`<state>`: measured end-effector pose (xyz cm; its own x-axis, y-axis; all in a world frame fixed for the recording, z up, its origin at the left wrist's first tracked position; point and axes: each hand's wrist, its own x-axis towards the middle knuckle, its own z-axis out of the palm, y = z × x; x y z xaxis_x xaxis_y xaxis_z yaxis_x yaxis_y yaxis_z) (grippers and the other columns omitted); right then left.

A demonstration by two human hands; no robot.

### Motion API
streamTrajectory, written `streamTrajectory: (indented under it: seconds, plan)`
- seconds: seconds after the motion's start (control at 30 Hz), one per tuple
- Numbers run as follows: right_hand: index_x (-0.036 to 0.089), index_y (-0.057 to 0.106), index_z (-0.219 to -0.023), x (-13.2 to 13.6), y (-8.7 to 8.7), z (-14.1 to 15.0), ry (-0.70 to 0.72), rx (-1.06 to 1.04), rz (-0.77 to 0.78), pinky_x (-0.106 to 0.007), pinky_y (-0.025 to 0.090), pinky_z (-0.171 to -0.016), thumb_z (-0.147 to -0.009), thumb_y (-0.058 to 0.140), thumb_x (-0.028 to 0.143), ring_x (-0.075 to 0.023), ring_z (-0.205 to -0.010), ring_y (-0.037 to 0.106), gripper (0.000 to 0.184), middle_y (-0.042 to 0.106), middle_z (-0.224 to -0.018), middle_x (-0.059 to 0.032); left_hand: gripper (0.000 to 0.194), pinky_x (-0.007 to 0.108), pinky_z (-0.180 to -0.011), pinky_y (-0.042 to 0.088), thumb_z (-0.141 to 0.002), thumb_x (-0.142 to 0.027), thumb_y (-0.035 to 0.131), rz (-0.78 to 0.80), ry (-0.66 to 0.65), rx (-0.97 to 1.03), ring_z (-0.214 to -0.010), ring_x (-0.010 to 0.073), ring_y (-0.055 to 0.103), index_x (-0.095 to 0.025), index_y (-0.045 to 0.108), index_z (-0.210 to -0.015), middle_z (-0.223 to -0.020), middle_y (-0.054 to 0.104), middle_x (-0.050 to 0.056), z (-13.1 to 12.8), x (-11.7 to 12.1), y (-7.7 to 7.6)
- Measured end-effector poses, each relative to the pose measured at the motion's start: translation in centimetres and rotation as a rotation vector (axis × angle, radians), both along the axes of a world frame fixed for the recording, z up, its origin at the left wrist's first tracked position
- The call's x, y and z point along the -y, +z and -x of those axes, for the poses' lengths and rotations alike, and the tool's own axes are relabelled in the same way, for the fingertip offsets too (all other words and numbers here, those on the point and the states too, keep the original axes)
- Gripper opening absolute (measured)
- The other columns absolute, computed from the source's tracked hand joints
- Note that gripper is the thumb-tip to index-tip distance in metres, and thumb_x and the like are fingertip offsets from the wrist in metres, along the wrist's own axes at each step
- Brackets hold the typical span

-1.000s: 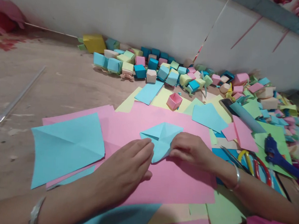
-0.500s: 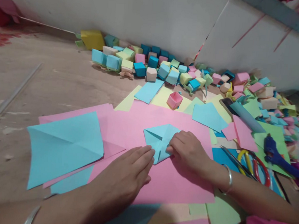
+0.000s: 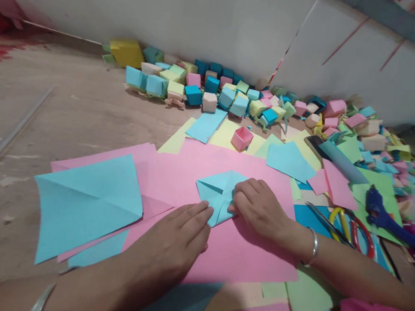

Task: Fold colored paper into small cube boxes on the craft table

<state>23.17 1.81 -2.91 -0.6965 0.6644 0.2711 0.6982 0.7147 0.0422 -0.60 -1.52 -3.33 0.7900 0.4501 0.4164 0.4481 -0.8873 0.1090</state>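
A light-blue sheet of folded paper (image 3: 214, 190), with its flaps turned in toward the middle, lies on a large pink sheet (image 3: 249, 262). My left hand (image 3: 176, 238) rests flat, fingers stretched out, its fingertips on the lower left edge of the folded paper. Curled over the right side of that paper, my right hand (image 3: 260, 209) pinches and presses its edge; the thumb is partly hidden. Left of my hands is a bigger light-blue creased sheet (image 3: 90, 204). A small open pink paper box (image 3: 242, 138) stands beyond the folded paper.
Many small coloured paper boxes (image 3: 209, 102) line the wall. To the right lie scissors (image 3: 352, 229), a blue glue gun (image 3: 376, 207), a phone (image 3: 316, 146) and loose paper pieces. A clear stick (image 3: 15, 130) lies on the wooden surface at the left.
The folded paper has shifted very slightly left, along with my right hand. My right fingers stay curled on its edge, and my left hand has barely moved.
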Motion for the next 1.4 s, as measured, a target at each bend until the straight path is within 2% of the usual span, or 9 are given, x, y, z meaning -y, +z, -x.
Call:
streamTrajectory:
  seconds: [0.23,0.4,0.87,1.03,1.2,1.3,1.4]
  plan:
    - [0.017,0.051,-0.069,-0.3,-0.2,0.2,-0.018,0.013,-0.045,-0.034,0.023,-0.059,-0.096,0.044,0.016,-0.0184,-0.068,0.036,0.028,0.051,-0.071,-0.006,0.021,0.051,-0.094,0.053,-0.086,-0.003,0.048,0.032,-0.018,-0.076,-0.117,0.0331,0.059,-0.008,0.065,-0.098,-0.12,0.065,0.021,0.2,0.0,-0.3]
    - [0.017,0.05,-0.069,-0.4,-0.3,0.2,-0.008,0.009,-0.077,-0.033,0.021,-0.055,-0.098,0.041,0.019,-0.0174,-0.065,0.035,0.03,0.049,-0.067,-0.0044,0.027,0.05,-0.085,0.057,-0.089,-0.005,0.048,0.001,0.002,-0.04,-0.108,0.0322,0.064,-0.005,0.063,-0.111,-0.114,0.068,0.021,-0.1,-0.2,0.0]
    - [0.016,0.051,-0.071,-0.7,-0.6,0.6,-0.047,0.045,-0.024,-0.031,0.017,-0.05,-0.1,0.039,0.023,-0.0142,-0.059,0.035,0.031,0.048,-0.066,-0.0032,0.02,0.05,-0.085,0.054,-0.088,-0.006,0.051,-0.063,-0.02,-0.058,-0.11,0.0351,0.062,-0.004,0.066,-0.1,-0.113,0.068,0.022,-0.2,-0.2,-0.4]
    - [0.016,0.051,-0.071,-0.7,-0.5,0.6,-0.047,0.049,-0.015,-0.031,0.017,-0.05,-0.099,0.042,0.022,-0.0146,-0.06,0.035,0.03,0.049,-0.067,-0.0034,0.016,0.048,-0.086,0.052,-0.089,-0.007,0.05,0.007,0.001,-0.053,-0.109,0.0327,0.062,-0.007,0.065,-0.097,-0.112,0.068,0.02,-0.4,-0.5,-0.2]
    - [0.016,0.051,-0.072,-0.6,-0.4,0.6,-0.046,0.049,-0.006,-0.03,0.017,-0.05,-0.098,0.04,0.021,-0.0148,-0.06,0.035,0.029,0.048,-0.067,-0.0033,0.033,0.042,-0.081,0.049,-0.09,-0.017,0.056,0.085,-0.016,-0.076,-0.102,0.0282,0.061,-0.008,0.055,-0.121,-0.107,0.067,0.014,-0.6,-1.0,0.4]
    - [0.016,0.051,-0.074,-0.6,-0.5,0.6,-0.055,0.053,-0.004,-0.031,0.017,-0.05,-0.098,0.041,0.022,-0.0149,-0.061,0.036,0.027,0.049,-0.068,-0.0035,0.031,0.039,-0.08,0.045,-0.088,-0.025,0.062,0.152,-0.004,-0.175,-0.102,0.0264,0.058,-0.012,0.058,-0.116,-0.102,0.065,0.009,-0.9,-1.2,0.8]
    - [0.016,0.051,-0.075,-0.7,-0.5,0.5,-0.051,0.037,0.032,-0.03,0.018,-0.05,-0.099,0.04,0.022,-0.0148,-0.061,0.037,0.027,0.049,-0.069,-0.0035,0.024,0.038,-0.078,0.043,-0.088,-0.029,0.063,0.153,-0.004,-0.203,-0.101,0.0254,0.056,-0.014,0.062,-0.106,-0.1,0.064,0.008,-1.1,-1.2,0.9]
